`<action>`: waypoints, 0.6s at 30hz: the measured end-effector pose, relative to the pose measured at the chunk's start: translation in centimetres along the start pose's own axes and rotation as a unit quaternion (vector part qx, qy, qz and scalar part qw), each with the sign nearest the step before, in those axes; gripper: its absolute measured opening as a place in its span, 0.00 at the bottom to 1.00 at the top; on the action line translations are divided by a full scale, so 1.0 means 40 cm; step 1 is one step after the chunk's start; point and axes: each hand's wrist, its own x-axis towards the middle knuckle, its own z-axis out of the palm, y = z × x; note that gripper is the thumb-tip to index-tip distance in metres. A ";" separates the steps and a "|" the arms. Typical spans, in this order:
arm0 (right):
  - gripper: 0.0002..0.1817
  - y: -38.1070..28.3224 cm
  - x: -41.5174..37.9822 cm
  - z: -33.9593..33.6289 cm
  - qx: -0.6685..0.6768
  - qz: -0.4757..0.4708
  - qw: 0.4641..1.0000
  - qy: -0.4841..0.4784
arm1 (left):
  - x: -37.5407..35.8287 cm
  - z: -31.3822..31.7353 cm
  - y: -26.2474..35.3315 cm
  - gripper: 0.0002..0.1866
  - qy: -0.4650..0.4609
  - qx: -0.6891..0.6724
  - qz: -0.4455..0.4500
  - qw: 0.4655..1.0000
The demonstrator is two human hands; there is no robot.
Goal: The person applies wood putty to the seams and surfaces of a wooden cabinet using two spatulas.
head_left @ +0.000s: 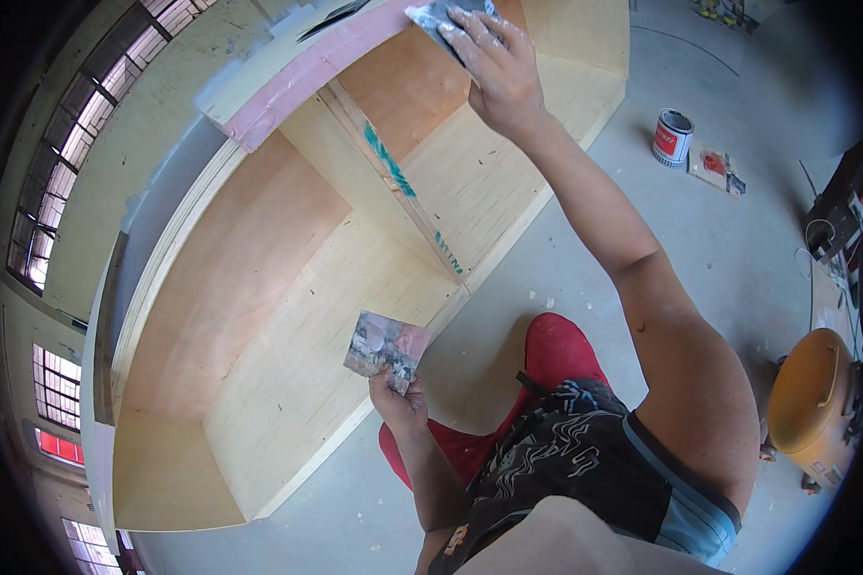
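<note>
My left hand grips the lower edge of a square, stained plate with pink paste on it, over the near edge of a wooden cabinet. At the top, my right hand presses a dark, paste-smeared flat piece against the cabinet's upper edge, fingers spread over it. White residue covers those fingers. A pink band of filler runs along the curved top edge, left of the right hand. Green marks show on the cabinet's divider.
An open can with a red label stands on the grey floor at the right, beside a small board with red paste. A yellow machine sits at the far right. Barred windows line the left wall.
</note>
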 end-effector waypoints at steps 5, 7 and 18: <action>0.23 0.000 0.086 -0.011 -0.003 -0.046 0.997 0.059 | -0.026 0.051 0.016 0.10 0.038 0.016 -0.011 0.999; 0.24 0.021 0.033 0.038 0.004 -0.023 0.999 0.043 | -0.032 0.065 0.022 0.09 0.048 0.006 -0.012 0.999; 0.26 -0.126 -0.211 -0.080 0.416 0.346 0.819 -0.190 | 0.007 0.062 0.020 0.15 -0.043 0.103 0.060 0.992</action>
